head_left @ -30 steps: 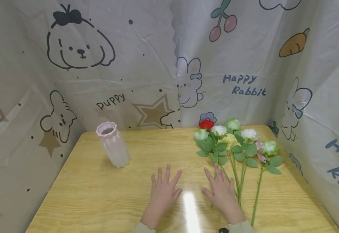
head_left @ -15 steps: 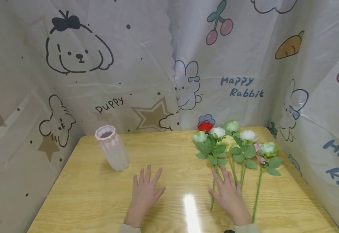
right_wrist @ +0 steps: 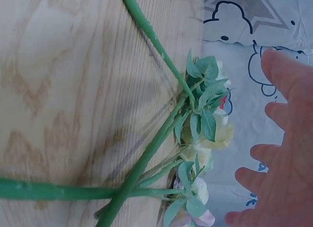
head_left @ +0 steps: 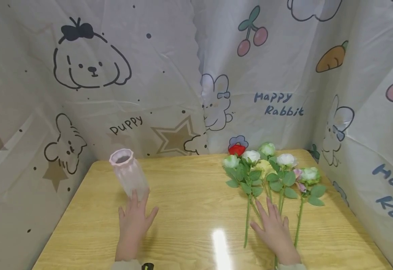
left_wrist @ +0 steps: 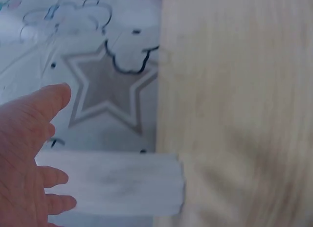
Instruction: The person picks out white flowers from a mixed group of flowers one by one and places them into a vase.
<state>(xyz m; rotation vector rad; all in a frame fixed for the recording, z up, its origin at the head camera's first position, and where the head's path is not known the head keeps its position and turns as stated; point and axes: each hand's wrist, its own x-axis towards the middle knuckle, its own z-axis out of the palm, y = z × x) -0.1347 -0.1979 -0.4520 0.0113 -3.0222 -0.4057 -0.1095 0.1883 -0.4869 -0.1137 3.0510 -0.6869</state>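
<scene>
A ribbed vase, pale pink with a scalloped rim, stands upright at the left of the table. My left hand is spread just in front of it, and in the head view its fingertips overlap the vase's base. The left wrist view has the vase beyond the fingers. Over on the right, my right hand spreads its fingers above the stems of several artificial flowers. These have white, green, yellow, red and pink heads. In the right wrist view the green stems lie beside the hand, with nothing gripped.
A wooden table carries everything, and a bright light reflection shows near its front middle. Behind and at both sides hangs a cartoon-printed curtain. One flower stem lies apart on the right.
My left hand has moved left from the table's middle to the front of the vase. My right hand has shifted slightly right over the stems. The head view has tilted a little upward.
</scene>
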